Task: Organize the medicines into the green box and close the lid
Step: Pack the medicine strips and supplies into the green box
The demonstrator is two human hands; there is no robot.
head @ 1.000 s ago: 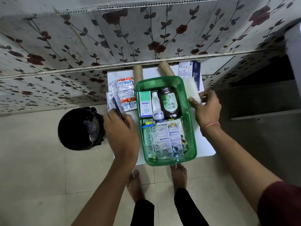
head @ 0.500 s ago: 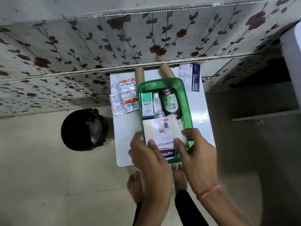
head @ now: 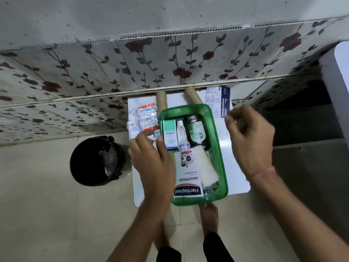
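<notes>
The green box (head: 220, 148) stands open on a small white table (head: 236, 171). Inside lie an Optibex carton (head: 170, 134), a small white bottle (head: 182, 137), a dark bottle (head: 195, 132), a white Hansaplast box (head: 187, 174) and a white gauze roll (head: 204, 169). Silver pill strips (head: 142, 120) lie on the table left of the box. My left hand (head: 151, 159) hovers over the box's left edge, fingers spread toward the strips, holding nothing. Right of the box, my right hand (head: 249, 142) is raised with curled, parted fingers and is empty.
A printed blue-and-white carton (head: 218, 101) lies at the table's back right. Two cardboard tubes (head: 192, 95) lean behind the box against the floral wall. A black bin (head: 97, 161) stands on the floor to the left. My bare feet (head: 209, 216) are below the table edge.
Both hands have let go of the Hansaplast box and gauze, which now rest in the green box. The left hand moved toward the pill strips; the right lifted away to the right.
</notes>
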